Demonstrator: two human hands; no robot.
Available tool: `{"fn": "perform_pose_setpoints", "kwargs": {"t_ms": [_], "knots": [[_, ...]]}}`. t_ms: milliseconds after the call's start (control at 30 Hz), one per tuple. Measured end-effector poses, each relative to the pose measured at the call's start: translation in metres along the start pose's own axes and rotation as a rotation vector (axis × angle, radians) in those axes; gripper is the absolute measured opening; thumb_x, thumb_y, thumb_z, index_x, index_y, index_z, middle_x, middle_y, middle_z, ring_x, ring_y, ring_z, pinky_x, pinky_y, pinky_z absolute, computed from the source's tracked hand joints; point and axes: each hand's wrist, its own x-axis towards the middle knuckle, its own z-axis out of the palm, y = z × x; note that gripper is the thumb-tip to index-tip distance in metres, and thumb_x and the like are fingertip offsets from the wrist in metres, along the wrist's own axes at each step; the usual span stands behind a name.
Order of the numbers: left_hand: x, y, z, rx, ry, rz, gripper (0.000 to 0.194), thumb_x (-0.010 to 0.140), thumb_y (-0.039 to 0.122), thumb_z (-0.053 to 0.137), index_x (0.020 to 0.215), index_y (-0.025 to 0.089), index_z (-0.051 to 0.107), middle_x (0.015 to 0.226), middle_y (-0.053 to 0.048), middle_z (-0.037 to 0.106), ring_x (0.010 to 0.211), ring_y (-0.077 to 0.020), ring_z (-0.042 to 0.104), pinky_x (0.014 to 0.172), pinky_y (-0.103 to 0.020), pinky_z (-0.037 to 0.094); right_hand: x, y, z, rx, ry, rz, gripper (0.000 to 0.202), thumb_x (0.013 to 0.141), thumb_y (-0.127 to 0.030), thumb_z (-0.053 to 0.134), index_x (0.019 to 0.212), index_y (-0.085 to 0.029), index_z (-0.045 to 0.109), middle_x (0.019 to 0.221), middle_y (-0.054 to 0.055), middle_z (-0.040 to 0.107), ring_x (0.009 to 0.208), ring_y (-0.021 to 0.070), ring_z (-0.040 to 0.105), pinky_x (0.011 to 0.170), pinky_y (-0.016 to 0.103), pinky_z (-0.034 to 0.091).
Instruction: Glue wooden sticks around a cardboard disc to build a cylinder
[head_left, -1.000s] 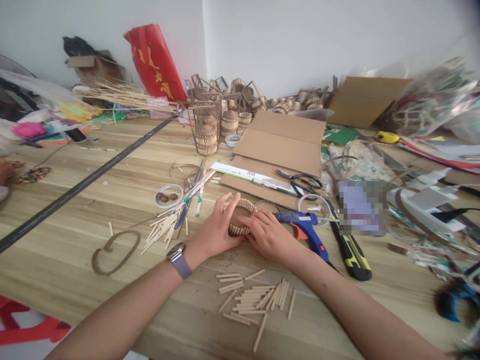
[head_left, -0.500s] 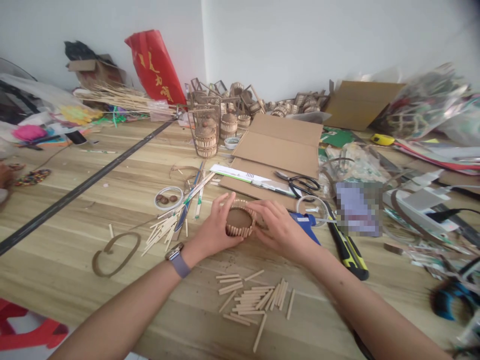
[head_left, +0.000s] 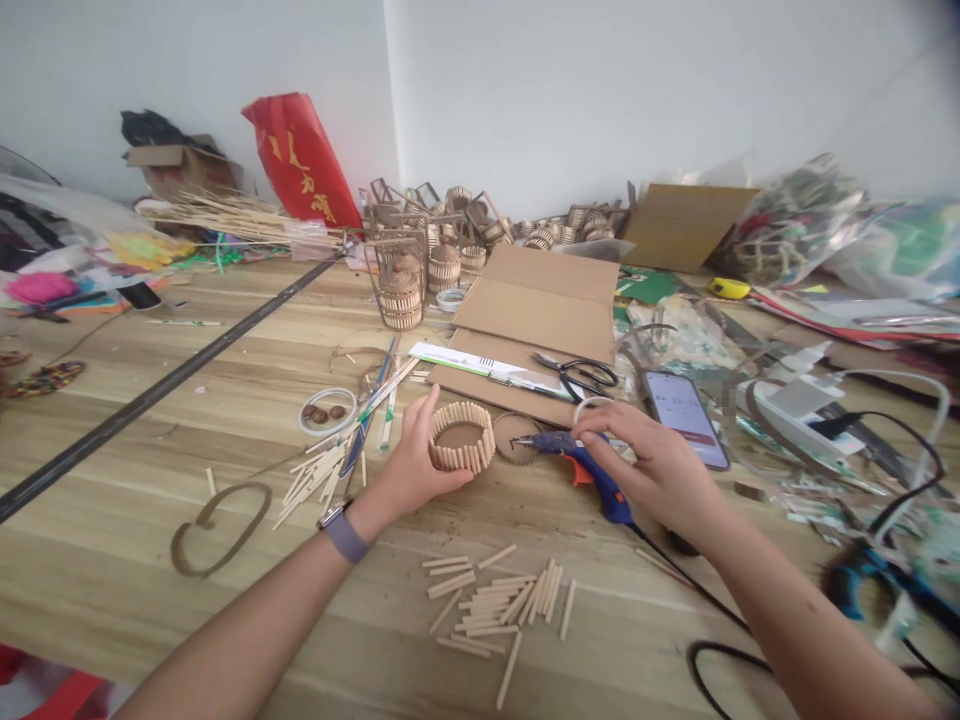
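Observation:
My left hand [head_left: 416,458] is wrapped round the side of a small round basket [head_left: 476,460] made of short upright wooden sticks with a brown base. The thumb lies at its near side and the fingers at its left. My right hand [head_left: 649,460] hovers at the rear of a blue glue gun [head_left: 553,441], its fingers reaching forward and the thumb a little apart. Nothing shows in its grasp. Partly behind those fingers is a white ring [head_left: 589,404]. Beside the basket lies a thin brown hoop [head_left: 516,462]. Loose short sticks [head_left: 495,605] are scattered nearer me.
Black scissors [head_left: 581,375] rest on cardboard sheets [head_left: 536,300]. A phone [head_left: 686,415] and a power strip [head_left: 787,400] lie to the right. The glue gun's black cord [head_left: 694,580] runs towards me. Finished baskets [head_left: 401,290] stand at the back.
My right hand has left the basket and moved right, to the glue gun. The basket stays in my left hand, now tilted more. The view has shifted slightly.

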Motion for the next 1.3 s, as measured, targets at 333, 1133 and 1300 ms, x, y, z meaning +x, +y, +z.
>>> {"fn": "perform_pose_setpoints", "kwargs": {"t_ms": [333,1133,1300], "knots": [[0.007,0.005,-0.004,-0.027,0.089,-0.004,0.111,0.066,0.038,0.079,0.152,0.023,0.011,0.151,-0.017,0.025,0.145,-0.0373,0.02,0.116,-0.057,0.023,-0.038,0.017,0.0,-0.048,0.096,0.22,0.022,0.094,-0.032,0.049,0.08,-0.023,0.064,0.075,0.004,0.07,0.068,0.0187,0.065,0.064,0.029,0.05],[0.077,-0.009,0.024,0.34,0.163,0.084,0.099,0.074,0.032,0.079,0.15,0.02,0.016,0.147,-0.023,0.023,0.138,-0.0408,0.033,0.107,-0.056,0.039,-0.045,0.016,0.026,-0.196,-0.327,0.725,0.022,0.089,-0.042,0.053,0.084,-0.021,0.057,0.084,0.008,0.071,0.072,0.0245,0.066,0.061,0.031,0.041],[0.054,0.002,0.014,0.408,0.247,0.249,0.079,0.086,0.032,0.067,0.149,0.022,0.021,0.143,-0.019,0.033,0.138,-0.0376,0.033,0.109,-0.058,0.036,-0.042,0.019,0.026,-0.084,-0.305,0.729,0.027,0.087,-0.043,0.048,0.069,-0.023,0.052,0.07,0.006,0.066,0.064,0.0225,0.061,0.058,0.03,0.039]]}}
